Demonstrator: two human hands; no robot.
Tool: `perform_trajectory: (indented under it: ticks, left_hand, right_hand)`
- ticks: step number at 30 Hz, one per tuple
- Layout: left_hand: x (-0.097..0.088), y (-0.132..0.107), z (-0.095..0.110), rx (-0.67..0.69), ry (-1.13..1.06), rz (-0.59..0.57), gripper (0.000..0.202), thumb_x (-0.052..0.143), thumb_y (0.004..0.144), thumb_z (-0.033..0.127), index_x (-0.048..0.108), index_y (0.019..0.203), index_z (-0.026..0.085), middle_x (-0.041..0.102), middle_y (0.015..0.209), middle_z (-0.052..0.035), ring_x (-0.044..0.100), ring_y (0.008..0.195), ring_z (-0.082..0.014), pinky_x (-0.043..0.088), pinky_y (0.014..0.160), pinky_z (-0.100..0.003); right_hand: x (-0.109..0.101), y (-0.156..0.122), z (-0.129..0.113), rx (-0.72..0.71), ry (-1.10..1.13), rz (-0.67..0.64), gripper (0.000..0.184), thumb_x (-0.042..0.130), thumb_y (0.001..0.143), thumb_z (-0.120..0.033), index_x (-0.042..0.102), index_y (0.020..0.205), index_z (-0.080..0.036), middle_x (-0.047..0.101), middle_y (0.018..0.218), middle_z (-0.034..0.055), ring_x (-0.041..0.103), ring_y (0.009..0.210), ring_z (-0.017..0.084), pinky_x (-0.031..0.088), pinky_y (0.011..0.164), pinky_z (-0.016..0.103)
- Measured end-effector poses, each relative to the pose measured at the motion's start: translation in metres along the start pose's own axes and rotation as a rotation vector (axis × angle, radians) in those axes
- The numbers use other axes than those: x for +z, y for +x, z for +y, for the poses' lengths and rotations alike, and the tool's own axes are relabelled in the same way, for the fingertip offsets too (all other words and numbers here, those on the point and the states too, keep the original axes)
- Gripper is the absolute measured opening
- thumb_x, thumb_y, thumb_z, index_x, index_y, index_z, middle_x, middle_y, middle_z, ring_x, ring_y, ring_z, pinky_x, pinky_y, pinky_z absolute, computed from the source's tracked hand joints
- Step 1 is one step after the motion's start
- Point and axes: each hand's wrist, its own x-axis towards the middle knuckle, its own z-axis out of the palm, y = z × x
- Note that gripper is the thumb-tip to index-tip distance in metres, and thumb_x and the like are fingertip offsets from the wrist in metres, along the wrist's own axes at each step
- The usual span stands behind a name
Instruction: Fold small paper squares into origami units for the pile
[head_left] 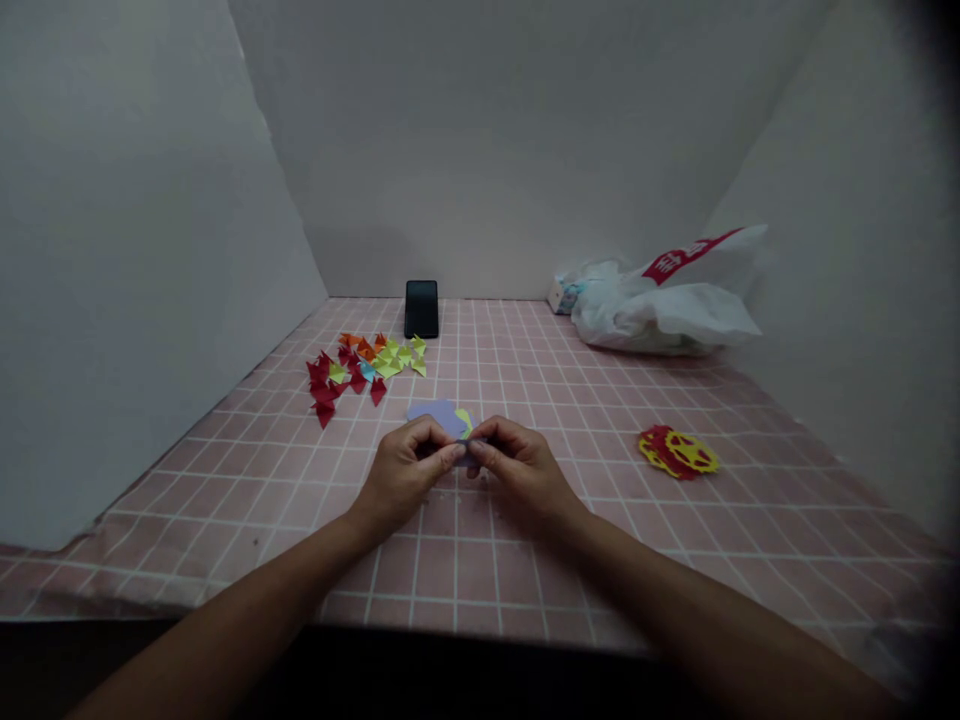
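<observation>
We see two bare hands meeting over the near middle of a pink, white-gridded tablecloth (247,500). Left hand (397,470): thumb and curled forefinger pressed together, pinching the left end of a small, dull purple piece of paper (465,456). Right hand (529,468): thumb and forefinger likewise closed, pinching the right end of that piece. The piece sits between the two sets of fingertips, largely covered by them; we cannot tell its full shape.

Just beyond the fingers we note flat lilac paper (438,411), with a pale yellow-green paper piece (463,415) at its right edge, partly hidden by the hands.

Farther off, left of centre, a loose cluster of small, pointed, folded-paper shapes: red ones (320,372) mostly at the left, orange ones (365,349) at the back, yellow-green ones (388,361) mostly at the right, a light blue one (367,371) among them. Behind the cluster, a black, rectangular phone-like device (421,309) near the back wall.

Right of the hands, well apart, we record overlapping red and yellow openwork discs (694,455). Back right: a crumpled white plastic bag (652,315) with red printing, beside a small pale box (561,296).
</observation>
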Motion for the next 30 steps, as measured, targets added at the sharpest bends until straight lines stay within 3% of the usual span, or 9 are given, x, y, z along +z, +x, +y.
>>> perform_trajectory:
  ticks: [6,30]
  left_hand:
    - [-0.0002,0.0009,-0.0042,-0.086,-0.124,-0.069,0.022,0.061,0.090,0.034,0.065,0.077,0.017,0.057,0.063,0.0025,0.052,0.058,-0.0105,0.042,0.059,-0.023]
    - [-0.0001,-0.0006,0.0035,-0.078,-0.112,-0.078,0.019,0.063,0.087,0.033,0.069,0.080,0.016,0.059,0.066,0.0012,0.052,0.057,-0.0106,0.042,0.056,-0.023]
  right_hand:
    - [-0.0014,0.0009,-0.0018,0.038,0.034,0.041,0.016,0.069,0.084,-0.034,0.062,0.079,-0.020,0.065,0.073,-0.0010,0.062,0.066,0.013,0.051,0.065,0.028]
    - [-0.0010,0.0011,-0.0017,0.029,0.029,0.000,0.023,0.068,0.086,-0.041,0.059,0.083,-0.020,0.064,0.067,-0.0024,0.061,0.056,0.012,0.050,0.057,0.027]
